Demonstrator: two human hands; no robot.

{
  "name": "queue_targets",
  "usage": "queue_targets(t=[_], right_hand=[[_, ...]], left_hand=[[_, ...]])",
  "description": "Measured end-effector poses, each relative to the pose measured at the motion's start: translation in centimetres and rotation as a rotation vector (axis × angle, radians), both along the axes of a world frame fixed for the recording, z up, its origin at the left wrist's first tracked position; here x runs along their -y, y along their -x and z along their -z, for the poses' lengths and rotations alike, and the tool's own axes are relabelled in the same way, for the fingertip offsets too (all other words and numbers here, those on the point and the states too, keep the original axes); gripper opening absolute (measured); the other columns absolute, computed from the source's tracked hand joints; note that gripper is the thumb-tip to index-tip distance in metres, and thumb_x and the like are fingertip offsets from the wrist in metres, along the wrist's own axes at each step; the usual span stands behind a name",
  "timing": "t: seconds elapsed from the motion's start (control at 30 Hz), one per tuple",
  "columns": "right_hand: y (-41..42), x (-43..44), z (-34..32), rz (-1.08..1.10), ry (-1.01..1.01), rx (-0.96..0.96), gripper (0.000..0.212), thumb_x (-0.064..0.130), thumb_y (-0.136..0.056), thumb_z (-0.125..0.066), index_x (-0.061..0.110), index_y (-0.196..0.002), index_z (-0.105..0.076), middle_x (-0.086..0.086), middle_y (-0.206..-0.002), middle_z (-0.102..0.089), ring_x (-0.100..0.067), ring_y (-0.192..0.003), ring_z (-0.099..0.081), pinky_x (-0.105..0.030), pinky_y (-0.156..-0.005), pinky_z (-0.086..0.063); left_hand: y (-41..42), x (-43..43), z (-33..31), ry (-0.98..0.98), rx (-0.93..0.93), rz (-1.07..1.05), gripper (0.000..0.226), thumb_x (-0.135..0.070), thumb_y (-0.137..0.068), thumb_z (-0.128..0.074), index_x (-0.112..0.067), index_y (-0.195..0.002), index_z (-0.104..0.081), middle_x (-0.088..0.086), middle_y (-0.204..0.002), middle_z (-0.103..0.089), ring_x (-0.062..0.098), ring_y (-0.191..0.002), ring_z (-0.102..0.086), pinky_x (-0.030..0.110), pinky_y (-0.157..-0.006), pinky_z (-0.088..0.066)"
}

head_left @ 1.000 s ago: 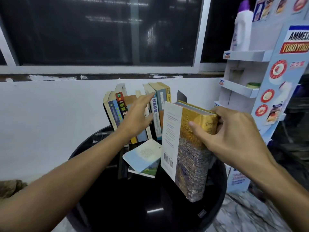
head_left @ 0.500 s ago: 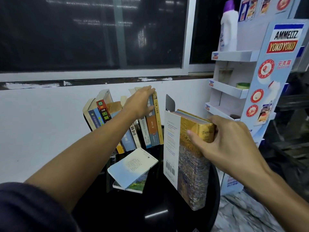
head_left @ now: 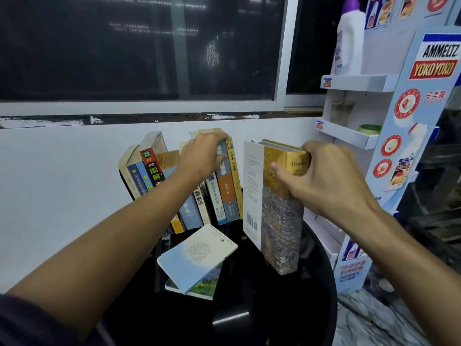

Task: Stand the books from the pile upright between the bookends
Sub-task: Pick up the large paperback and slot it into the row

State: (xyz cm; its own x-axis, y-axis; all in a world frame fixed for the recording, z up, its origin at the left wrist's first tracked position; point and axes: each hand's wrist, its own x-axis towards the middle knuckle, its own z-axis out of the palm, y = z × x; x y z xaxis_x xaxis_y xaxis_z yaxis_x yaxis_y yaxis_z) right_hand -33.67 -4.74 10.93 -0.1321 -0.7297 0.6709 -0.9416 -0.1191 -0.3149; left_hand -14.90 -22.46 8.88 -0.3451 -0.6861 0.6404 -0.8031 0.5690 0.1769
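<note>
A row of several books leans to the left against the white wall at the back of a round black table. My left hand lies over the tops of the row's right-hand books and holds them. My right hand grips the top of a thick gold-and-grey book, upright just right of the row, with a narrow gap between. The black bookends are almost wholly hidden behind the books. Two thin books lie flat in a small pile on the table in front of the row.
A white cardboard display rack with shelves stands close to the right of the table, with a white bottle on its top shelf. A dark window runs above the wall. Marble floor shows at the lower right.
My right hand has carried the thick book up and back toward the right end of the row. My left hand has slid from the middle books to the tops of the right-hand ones.
</note>
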Motion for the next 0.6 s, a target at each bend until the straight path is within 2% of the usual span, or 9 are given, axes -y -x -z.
queue_targets(t=[0.23, 0.5, 0.6], right_hand=[[-0.6, 4.1, -1.6, 0.014, 0.037, -0.032, 0.047, 0.052, -0.084, -0.067, 0.011, -0.067, -0.054, -0.004, -0.061, -0.052, -0.022, -0.06, -0.052, -0.033, -0.05, -0.035], [-1.8, 7.4, -3.0, 0.015, 0.068, -0.009, 0.045, 0.051, -0.085, -0.068, 0.012, -0.067, -0.054, -0.002, -0.06, -0.048, -0.018, -0.057, -0.05, -0.03, -0.046, -0.029], [-2.2, 7.8, -3.4, 0.036, 0.075, 0.005, 0.047, 0.048, -0.085, -0.068, 0.014, -0.061, -0.047, -0.001, -0.058, -0.044, -0.014, -0.054, -0.045, -0.028, -0.044, -0.026]], left_hand=[[0.0, 0.4, 0.2, -0.027, -0.042, -0.034, 0.048, -0.028, -0.091, -0.073, -0.031, -0.137, -0.058, 0.002, -0.126, -0.068, 0.03, -0.116, -0.062, 0.045, -0.089, -0.054], [-0.1, 0.1, 0.1, -0.033, -0.077, -0.031, 0.046, -0.027, -0.091, -0.074, -0.029, -0.135, -0.06, 0.004, -0.127, -0.068, 0.031, -0.118, -0.061, 0.045, -0.091, -0.052], [-0.5, 0.0, 0.1, -0.029, -0.081, -0.041, 0.046, -0.027, -0.091, -0.074, -0.028, -0.135, -0.06, 0.003, -0.127, -0.068, 0.03, -0.117, -0.061, 0.043, -0.092, -0.051]])
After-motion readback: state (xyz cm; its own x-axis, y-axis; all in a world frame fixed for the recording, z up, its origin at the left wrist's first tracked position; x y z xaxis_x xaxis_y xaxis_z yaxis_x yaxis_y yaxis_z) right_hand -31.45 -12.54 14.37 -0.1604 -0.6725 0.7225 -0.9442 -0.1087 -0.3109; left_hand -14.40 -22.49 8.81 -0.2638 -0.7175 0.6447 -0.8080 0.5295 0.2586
